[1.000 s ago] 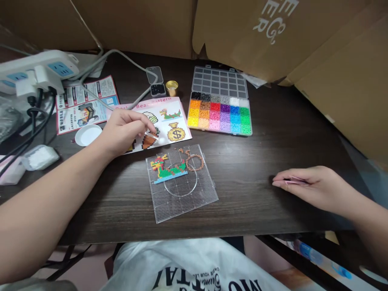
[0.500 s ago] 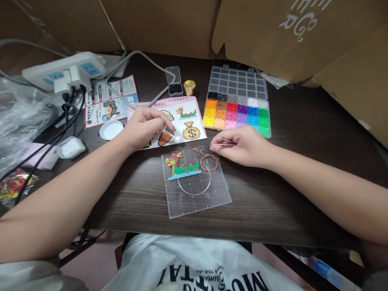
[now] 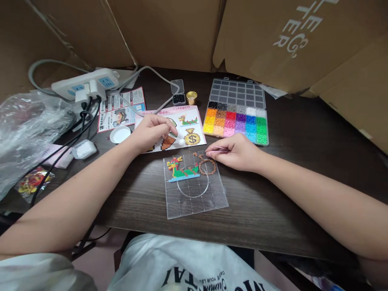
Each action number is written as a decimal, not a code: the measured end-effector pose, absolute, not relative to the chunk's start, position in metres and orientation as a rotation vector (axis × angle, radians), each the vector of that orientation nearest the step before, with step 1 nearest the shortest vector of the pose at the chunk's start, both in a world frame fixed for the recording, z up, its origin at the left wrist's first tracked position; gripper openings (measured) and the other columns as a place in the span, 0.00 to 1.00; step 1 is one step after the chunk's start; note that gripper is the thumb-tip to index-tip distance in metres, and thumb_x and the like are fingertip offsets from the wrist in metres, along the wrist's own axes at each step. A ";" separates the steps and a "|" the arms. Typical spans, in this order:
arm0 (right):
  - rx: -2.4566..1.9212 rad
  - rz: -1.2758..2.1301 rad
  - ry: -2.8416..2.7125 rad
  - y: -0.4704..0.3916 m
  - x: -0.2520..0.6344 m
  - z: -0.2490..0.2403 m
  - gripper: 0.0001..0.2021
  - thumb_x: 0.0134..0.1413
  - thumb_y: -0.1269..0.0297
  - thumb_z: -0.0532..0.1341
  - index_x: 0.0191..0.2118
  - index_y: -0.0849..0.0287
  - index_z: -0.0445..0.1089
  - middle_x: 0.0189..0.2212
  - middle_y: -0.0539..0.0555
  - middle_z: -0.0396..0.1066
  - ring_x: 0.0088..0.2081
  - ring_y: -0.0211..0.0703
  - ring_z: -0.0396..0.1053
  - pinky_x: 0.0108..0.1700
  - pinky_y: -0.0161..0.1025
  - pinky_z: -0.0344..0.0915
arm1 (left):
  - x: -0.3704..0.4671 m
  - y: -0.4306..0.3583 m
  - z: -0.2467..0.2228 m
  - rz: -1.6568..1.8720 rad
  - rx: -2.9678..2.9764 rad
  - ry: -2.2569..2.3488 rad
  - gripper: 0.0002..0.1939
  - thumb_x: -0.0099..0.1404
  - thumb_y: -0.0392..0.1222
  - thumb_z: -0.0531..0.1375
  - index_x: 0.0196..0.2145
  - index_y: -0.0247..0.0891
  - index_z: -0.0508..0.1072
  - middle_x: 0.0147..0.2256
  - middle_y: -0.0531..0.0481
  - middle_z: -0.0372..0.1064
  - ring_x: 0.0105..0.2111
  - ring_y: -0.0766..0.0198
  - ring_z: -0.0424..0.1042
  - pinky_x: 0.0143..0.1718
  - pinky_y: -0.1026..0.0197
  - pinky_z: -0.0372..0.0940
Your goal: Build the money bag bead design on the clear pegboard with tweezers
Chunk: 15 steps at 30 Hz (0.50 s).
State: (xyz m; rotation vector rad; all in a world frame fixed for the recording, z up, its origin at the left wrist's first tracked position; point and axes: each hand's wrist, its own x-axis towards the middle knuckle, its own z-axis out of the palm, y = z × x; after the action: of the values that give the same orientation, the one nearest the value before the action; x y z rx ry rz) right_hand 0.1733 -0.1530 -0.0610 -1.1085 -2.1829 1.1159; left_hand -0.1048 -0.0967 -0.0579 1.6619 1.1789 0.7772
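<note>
Right hand (image 3: 239, 151) is pinching pink tweezers (image 3: 222, 150) by the pegboard (image 3: 195, 188)'s far-right corner, prob for fine control; left hand (image 3: 153, 131)'s gripping a ball-tipped stick (image 3: 181, 142) beyond it.

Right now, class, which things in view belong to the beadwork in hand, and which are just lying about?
Seem to belong:
- clear pegboard
- bead box
- pattern sheet
- pink tweezers, in the right hand
- white-tipped tool, in the left hand

Probably just lying about:
- power strip
- plastic bag
- red-edged leaflet
- colourful packet

Head-worn view, facing forward, down over desk (image 3: 133, 202)
</note>
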 end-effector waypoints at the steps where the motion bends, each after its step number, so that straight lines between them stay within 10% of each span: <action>1: -1.104 1.121 -2.162 -0.153 0.174 -0.060 0.12 0.57 0.59 0.62 0.36 0.60 0.79 0.29 0.53 0.77 0.29 0.39 0.71 0.30 0.36 0.65 | -0.104 -0.097 -0.057 0.771 1.661 1.185 0.13 0.48 0.28 0.54 0.24 0.35 0.79 0.15 0.53 0.62 0.14 0.74 0.53 0.14 0.65 0.44; 9: -1.059 1.252 -2.086 -0.157 0.189 -0.052 0.11 0.57 0.62 0.60 0.43 0.61 0.71 0.18 0.44 0.61 0.19 0.32 0.52 0.22 0.33 0.51 | -0.108 -0.093 -0.061 0.777 1.661 1.170 0.15 0.49 0.28 0.53 0.22 0.40 0.79 0.16 0.52 0.62 0.14 0.71 0.51 0.16 0.62 0.43; 15: -1.044 1.130 -2.150 -0.157 0.199 -0.052 0.15 0.66 0.56 0.53 0.40 0.60 0.73 0.25 0.51 0.69 0.24 0.36 0.62 0.27 0.35 0.58 | -0.113 -0.090 -0.064 0.775 1.604 1.127 0.15 0.49 0.28 0.54 0.23 0.39 0.80 0.15 0.51 0.61 0.14 0.72 0.51 0.15 0.63 0.42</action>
State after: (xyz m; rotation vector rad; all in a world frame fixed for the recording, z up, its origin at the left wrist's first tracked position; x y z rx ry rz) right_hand 0.1992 -0.1567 -0.0516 -1.0444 -2.1495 1.1301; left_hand -0.1134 -0.0904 -0.0644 1.6037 1.1266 0.7755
